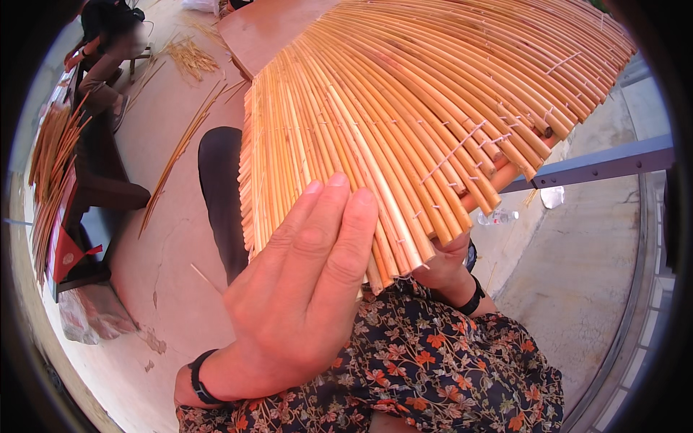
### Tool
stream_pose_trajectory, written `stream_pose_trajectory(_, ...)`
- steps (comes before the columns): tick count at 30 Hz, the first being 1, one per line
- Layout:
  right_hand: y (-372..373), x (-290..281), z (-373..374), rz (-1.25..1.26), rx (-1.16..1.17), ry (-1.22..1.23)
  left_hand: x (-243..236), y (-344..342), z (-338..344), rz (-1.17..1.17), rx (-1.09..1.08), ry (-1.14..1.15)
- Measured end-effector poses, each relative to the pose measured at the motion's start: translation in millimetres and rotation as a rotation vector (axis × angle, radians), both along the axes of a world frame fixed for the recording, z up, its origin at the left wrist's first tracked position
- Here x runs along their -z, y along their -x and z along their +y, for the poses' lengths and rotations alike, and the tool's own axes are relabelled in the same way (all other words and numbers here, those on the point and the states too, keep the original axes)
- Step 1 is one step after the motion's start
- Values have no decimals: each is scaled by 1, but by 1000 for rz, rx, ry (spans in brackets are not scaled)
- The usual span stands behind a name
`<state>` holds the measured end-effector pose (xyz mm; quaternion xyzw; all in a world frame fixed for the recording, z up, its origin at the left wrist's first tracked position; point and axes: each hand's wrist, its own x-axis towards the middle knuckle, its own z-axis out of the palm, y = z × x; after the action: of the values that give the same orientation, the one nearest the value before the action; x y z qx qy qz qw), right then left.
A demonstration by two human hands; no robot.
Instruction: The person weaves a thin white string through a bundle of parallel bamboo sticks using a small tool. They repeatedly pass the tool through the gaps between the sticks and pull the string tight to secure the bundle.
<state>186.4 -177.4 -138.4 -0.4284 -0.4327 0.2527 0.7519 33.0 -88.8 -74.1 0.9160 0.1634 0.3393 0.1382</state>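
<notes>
A mat of tan reeds [404, 108] bound side by side with thin ties fans out in front of me, its near edge above my lap. My left hand [303, 267] lies over the near left part of this mat, fingers straight and together on top. Its thumb is tucked out of sight at the edge, so the mat sits in its grip. Below the near edge, my right hand [442, 268] touches the underside, its fingers hidden by the reeds. A thicker reed-coloured rod [505, 175] runs beneath the right part. Short loose tie ends stick up there.
Loose reeds [180, 159] lie on the pale floor at left. A dark bench [108, 191] bears a bundle of reeds [54, 159]; a person [108, 43] sits beyond it. A blue-grey metal bar [599, 160] and a clear plastic bottle [498, 216] are at right.
</notes>
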Motion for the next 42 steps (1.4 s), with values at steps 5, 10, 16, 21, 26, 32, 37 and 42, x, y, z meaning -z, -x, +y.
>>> stream_pose_trajectory(5, -2, 0, 2, 5, 5, -29, 0, 0, 1, -11, -2, -10)
stream_pose_trajectory(10, -4, -1, 4, 4, -1, -31, -1, 0, 1, 1, 13, -7)
stream_pose_trajectory(16, -7, -6, 2, 15, -15, 7, -6, 1, 1, 31, 33, 21)
stream_pose_trajectory(21, -12, -2, -2, 89, -109, 90, -2, 3, 0, 46, 21, 16)
stream_pose_trajectory(26, -14, -15, -16, 299, -283, 330, -1, 3, 1, 22, 6, 29)
stream_pose_trajectory(32, -13, -20, -25, 363, -320, 398, -2, 2, 2, 26, 11, 35)
stream_pose_trajectory(37, -12, -17, -26, 230, -192, 312, 0, -1, 2, 46, 28, 13)
stream_pose_trajectory(42, -10, -14, -25, 174, -158, 274, 3, -2, 3, 51, 40, -21)
